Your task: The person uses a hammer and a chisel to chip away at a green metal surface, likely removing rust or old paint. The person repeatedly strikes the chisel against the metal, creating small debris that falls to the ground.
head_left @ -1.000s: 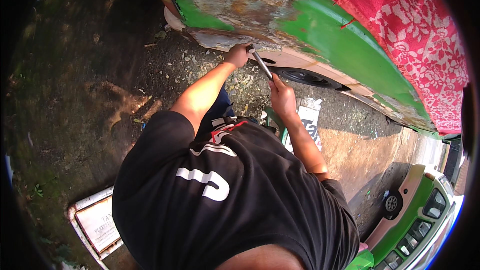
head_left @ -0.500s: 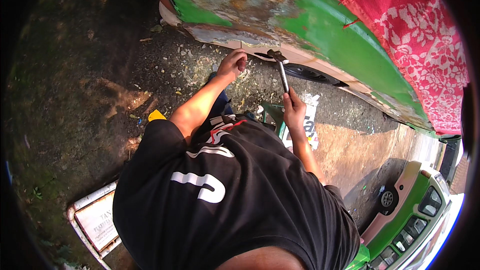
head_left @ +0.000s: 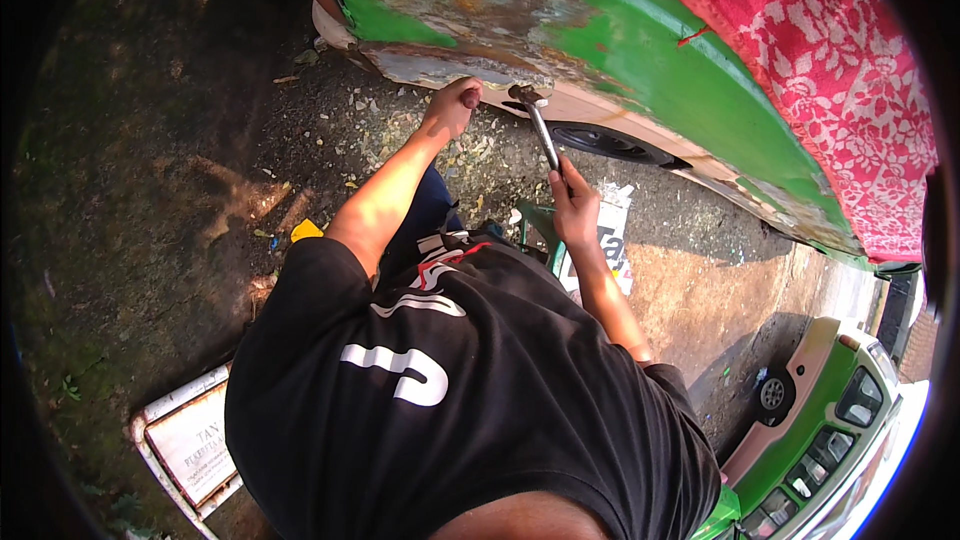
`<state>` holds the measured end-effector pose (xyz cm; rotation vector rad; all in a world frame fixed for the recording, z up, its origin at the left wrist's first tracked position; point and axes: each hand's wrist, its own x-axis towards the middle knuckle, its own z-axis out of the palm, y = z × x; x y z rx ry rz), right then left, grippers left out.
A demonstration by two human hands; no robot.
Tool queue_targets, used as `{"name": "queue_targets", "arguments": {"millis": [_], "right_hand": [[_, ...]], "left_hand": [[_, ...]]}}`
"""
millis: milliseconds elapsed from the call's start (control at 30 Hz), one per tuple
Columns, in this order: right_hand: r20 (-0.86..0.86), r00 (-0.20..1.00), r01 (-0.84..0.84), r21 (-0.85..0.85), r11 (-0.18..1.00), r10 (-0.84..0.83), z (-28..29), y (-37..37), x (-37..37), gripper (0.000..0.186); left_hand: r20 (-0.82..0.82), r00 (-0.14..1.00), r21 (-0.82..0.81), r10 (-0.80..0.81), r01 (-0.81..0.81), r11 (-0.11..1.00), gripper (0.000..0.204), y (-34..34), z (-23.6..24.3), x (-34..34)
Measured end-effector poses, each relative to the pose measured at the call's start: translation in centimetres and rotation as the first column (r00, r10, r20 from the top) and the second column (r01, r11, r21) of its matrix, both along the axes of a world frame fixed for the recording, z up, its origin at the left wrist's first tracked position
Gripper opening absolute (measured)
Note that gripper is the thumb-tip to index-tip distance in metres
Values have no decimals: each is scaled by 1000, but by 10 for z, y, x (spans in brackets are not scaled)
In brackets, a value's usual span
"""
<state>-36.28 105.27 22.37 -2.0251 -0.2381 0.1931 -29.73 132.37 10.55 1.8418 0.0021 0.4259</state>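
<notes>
My left hand (head_left: 446, 116) is closed around a tool with a rounded reddish-brown handle (head_left: 470, 98). Its other end is hidden by my fist, so I cannot tell its kind. A metal hammer (head_left: 539, 128) is gripped low on its shaft by my right hand (head_left: 576, 208), with its head up beside the vehicle's lower edge, a short gap to the right of my left fist. Both hands are close to the green vehicle body (head_left: 650, 50), whose worn patch (head_left: 480, 0) shows bare, rusty metal and flaked paint.
Paint chips litter the dark ground below the panel. A black wheel (head_left: 612, 143) sits under the body. Red patterned cloth (head_left: 830, 90) drapes over the vehicle. A green stool-like object (head_left: 540, 227) and white printed sheet (head_left: 612, 240) lie by my right arm. Another green vehicle (head_left: 815, 410) stands at lower right.
The hammer and my right hand have shifted left and slightly up, closer to my left fist. My left hand has also moved a little up and left, still gripping the handle.
</notes>
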Motion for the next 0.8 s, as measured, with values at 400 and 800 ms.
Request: {"name": "queue_targets", "arguments": {"millis": [400, 800], "right_hand": [[145, 983, -98, -97, 990, 112, 7, 44, 29, 39], [248, 962, -137, 82, 987, 113, 15, 50, 21, 38]], "left_hand": [[-460, 878, 290, 130, 10, 957, 21, -2, 59, 18], [-254, 965, 373, 62, 38, 927, 20, 17, 22, 40]]}}
